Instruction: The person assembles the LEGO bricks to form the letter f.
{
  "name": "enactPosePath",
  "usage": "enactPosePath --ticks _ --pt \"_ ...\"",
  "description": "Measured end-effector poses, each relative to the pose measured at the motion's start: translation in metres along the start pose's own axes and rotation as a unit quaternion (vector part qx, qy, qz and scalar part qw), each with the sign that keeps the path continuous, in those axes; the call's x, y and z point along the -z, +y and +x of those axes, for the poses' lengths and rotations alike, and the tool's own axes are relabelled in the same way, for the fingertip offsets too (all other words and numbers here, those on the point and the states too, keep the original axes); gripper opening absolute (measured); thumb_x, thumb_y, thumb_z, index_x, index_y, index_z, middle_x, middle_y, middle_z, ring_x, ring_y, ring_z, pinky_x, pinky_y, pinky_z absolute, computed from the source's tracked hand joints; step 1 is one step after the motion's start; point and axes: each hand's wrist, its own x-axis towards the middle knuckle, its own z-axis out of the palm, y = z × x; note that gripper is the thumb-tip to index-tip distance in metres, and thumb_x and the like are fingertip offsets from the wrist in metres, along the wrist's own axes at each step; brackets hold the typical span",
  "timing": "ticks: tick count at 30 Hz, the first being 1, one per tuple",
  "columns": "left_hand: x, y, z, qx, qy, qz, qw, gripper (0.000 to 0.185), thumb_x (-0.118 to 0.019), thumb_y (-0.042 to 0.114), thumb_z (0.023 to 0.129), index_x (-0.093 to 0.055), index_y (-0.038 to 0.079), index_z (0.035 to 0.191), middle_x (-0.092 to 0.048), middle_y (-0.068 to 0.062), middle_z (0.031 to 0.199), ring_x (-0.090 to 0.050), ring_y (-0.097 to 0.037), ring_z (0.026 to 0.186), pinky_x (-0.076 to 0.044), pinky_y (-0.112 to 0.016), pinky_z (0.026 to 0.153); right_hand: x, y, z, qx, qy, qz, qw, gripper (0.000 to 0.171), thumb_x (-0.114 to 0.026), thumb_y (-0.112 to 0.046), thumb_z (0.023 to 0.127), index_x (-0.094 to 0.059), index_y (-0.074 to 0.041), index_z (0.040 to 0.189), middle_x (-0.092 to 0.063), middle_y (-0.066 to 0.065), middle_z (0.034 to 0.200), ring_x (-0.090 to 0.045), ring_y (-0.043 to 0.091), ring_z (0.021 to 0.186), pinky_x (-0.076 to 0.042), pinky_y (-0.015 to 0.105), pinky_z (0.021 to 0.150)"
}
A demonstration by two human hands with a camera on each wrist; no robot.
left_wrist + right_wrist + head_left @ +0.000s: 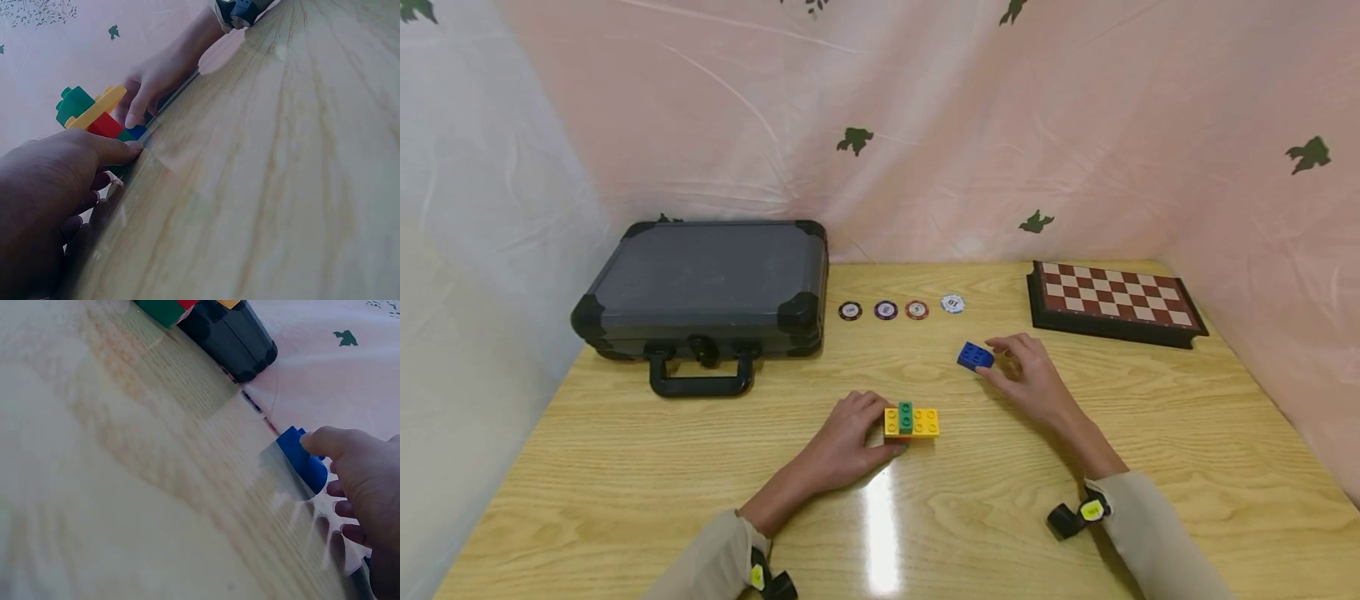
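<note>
My left hand point(848, 442) holds a small stack of toy building bricks near the table's middle, thumb at the front and fingers behind. A long yellow brick point(927, 422) lies across the stack with a green brick point(906, 417) on top. Beneath the yellow one shows a red brick point(105, 125), and the base is green, partly covered by the thumb. Farther back, a blue brick point(973, 356) with a rounded end sits on the table. My right hand point(1033, 385) is beside it, thumb at its near corner, index finger curved near its far side with a gap visible.
A dark grey carrying case point(700, 279) lies at the back left, handle forward. Several poker chips, including a red one point(917, 310), line up between it and a checkered game board point(1116, 300) at the back right. A pink cloth point(925, 192) hangs behind the table.
</note>
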Motion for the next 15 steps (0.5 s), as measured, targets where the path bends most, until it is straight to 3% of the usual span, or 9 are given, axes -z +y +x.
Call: enactPosePath --ticks 7,15 --pt "-0.0001 -0.0005 -0.0005 0.001 0.000 0.000 1.0000 0.035 -0.082 0.028 0.090 -0.068 0.012 0.118 -0.063 0.000 0.114 -0.053 -0.019 0.107 -0.041 -0.047 0.097 -0.0029 0.0017 0.0005 -0.025 -0.018 -0.010 0.999 0.046 -0.076 -0.026 0.097 -0.063 0.000 0.133 -0.060 0.017 0.122 -0.049 0.035 0.114 -0.042 0.056 0.097" --pt "-0.0004 -0.0008 -0.0003 0.005 -0.003 -0.001 1.0000 0.034 -0.081 0.028 0.091 -0.068 0.013 0.118 -0.062 0.001 0.114 -0.053 -0.019 0.107 -0.041 -0.047 0.097 -0.0033 -0.0009 0.0006 -0.012 -0.016 -0.017 1.000 0.039 -0.075 -0.022 0.097 -0.066 0.001 0.128 -0.061 0.018 0.121 -0.049 0.034 0.110 -0.042 0.054 0.093"
